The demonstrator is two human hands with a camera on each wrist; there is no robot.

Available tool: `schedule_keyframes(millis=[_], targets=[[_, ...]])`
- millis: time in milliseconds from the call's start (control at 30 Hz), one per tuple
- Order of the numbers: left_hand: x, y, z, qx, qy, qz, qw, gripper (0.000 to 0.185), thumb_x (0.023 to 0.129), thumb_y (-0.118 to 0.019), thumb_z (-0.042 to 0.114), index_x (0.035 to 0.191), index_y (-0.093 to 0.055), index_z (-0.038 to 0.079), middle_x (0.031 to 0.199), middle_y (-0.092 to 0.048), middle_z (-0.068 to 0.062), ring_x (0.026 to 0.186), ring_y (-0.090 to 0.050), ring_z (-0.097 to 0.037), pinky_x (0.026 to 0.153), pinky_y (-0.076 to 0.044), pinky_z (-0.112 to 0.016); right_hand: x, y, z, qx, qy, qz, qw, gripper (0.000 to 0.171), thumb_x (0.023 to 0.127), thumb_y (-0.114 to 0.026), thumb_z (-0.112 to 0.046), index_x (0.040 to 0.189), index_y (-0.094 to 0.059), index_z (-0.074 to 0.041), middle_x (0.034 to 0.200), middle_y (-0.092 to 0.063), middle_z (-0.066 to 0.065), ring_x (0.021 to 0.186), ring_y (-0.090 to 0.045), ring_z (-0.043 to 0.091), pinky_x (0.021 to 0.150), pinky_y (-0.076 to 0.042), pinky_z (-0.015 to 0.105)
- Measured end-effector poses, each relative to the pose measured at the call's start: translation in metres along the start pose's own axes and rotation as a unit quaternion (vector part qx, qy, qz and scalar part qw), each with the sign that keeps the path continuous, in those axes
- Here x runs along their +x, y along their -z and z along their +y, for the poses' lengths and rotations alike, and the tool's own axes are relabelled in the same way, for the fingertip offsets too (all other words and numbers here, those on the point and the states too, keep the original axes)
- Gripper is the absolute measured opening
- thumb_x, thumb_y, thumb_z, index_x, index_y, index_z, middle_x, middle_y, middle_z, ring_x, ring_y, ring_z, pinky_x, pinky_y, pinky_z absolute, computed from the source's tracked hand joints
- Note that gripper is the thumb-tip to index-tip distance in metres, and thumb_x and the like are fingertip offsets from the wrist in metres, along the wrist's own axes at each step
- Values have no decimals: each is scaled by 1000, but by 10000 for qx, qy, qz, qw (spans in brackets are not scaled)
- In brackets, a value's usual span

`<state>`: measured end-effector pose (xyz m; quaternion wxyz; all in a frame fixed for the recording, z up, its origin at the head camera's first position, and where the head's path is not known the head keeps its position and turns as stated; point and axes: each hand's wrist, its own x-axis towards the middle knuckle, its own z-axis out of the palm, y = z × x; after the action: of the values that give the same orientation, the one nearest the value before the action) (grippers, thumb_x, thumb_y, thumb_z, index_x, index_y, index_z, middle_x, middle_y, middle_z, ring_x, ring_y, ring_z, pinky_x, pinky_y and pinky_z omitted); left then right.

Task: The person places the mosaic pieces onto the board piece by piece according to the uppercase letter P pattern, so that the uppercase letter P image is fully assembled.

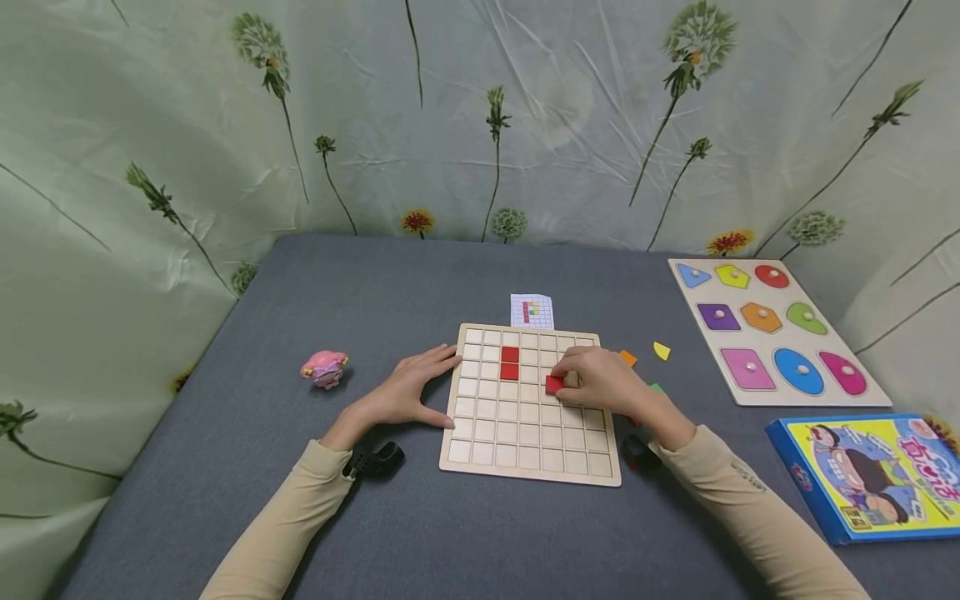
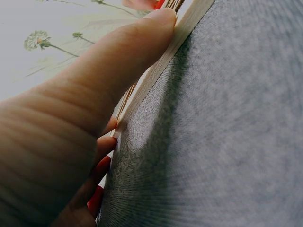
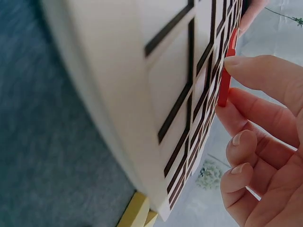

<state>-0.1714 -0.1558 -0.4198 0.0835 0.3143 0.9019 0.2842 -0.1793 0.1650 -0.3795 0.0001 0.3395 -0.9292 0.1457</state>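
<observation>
A light wooden grid board [image 1: 528,475] lies on the grey table, with red squares [image 1: 510,354] placed in two cells of one column near its top. Along the board's left edge rests my left hand [image 1: 401,390], thumb and fingers spread; the left wrist view shows its thumb [image 2: 137,42] against the wooden side. Over the right half of the board, my right hand [image 1: 603,381] pinches another red square tile [image 1: 553,384] between thumb and fingers. In the right wrist view that tile [image 3: 224,87] is held close to the grid surface. A small printed grid card [image 1: 532,310] touches the board's far side.
Right of the board lie a yellow piece [image 1: 661,351], an orange piece [image 1: 628,358] and a partly hidden green piece [image 1: 657,387]. Farther right are a knobbed shape puzzle [image 1: 757,354] and a blue-yellow box [image 1: 870,479]. A pink toy figure [image 1: 326,368] stands left.
</observation>
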Motion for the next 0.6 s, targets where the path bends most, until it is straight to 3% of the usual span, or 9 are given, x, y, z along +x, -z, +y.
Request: schedule_keyframes(millis=[600], targets=[[0, 0, 0, -3, -29, 24, 10000, 96, 67, -79, 42, 144, -33, 10, 153, -27, -11, 144, -20, -31, 109, -19, -56, 14, -4, -17, 85, 377, -119, 9992, 16, 76, -73, -23, 88, -72, -14, 83, -66, -3, 71, -55, 6, 61, -43, 19]])
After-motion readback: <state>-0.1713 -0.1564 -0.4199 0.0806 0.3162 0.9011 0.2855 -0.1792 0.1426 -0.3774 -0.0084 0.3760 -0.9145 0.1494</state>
